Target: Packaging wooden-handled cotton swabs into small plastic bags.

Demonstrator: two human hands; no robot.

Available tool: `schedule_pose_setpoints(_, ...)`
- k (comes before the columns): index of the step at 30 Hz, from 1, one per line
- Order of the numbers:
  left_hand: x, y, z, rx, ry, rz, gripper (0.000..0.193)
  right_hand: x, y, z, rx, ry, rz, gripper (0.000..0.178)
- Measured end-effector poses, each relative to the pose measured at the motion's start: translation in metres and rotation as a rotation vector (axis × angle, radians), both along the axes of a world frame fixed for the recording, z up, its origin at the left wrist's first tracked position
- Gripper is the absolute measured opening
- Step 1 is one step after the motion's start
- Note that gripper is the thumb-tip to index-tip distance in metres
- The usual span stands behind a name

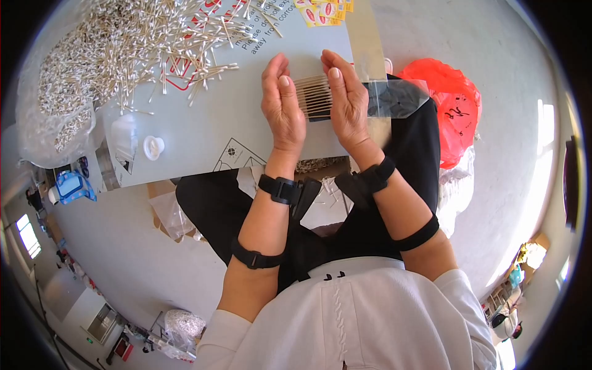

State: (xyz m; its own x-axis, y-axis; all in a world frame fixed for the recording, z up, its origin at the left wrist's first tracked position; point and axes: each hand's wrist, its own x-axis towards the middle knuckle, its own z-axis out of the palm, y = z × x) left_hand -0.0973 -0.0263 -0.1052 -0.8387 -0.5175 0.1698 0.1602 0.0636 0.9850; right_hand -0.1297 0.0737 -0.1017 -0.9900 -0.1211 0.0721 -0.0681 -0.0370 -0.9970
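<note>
Shirt [364, 320] nearest; swabs [316, 96] lie left-to-right.

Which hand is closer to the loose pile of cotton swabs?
Left. The left hand is to the right of the loose pile, apart from it; the right hand is farther right, beyond the row of sticks between them.

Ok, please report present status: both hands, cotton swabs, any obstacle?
Left hand and right hand cupped at opposite ends of swab row. Swabs roughly parallel, side by side. Loose swab pile apart, upper left; nothing seen blocking.
</note>
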Motion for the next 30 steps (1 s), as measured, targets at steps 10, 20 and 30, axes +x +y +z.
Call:
schedule_pose_setpoints(10, 0.007, -0.002, 0.005, 0.036, -0.003, 0.029, 0.047, 0.007, -0.008, -0.007, -0.089, 0.044, -0.177, 0.029)
schedule_pose_setpoints(20, 0.054, -0.005, 0.021, -1.144, -0.396, -0.304, 0.080, 0.010, 0.051, 0.005, 0.190, -0.086, 0.034, 0.007)
schedule_pose_setpoints(30, 0.058, -0.003, 0.015, -1.186, -0.436, -0.310, 0.083, 0.020, 0.051, 0.018, 0.637, 0.231, 0.124, 0.007)
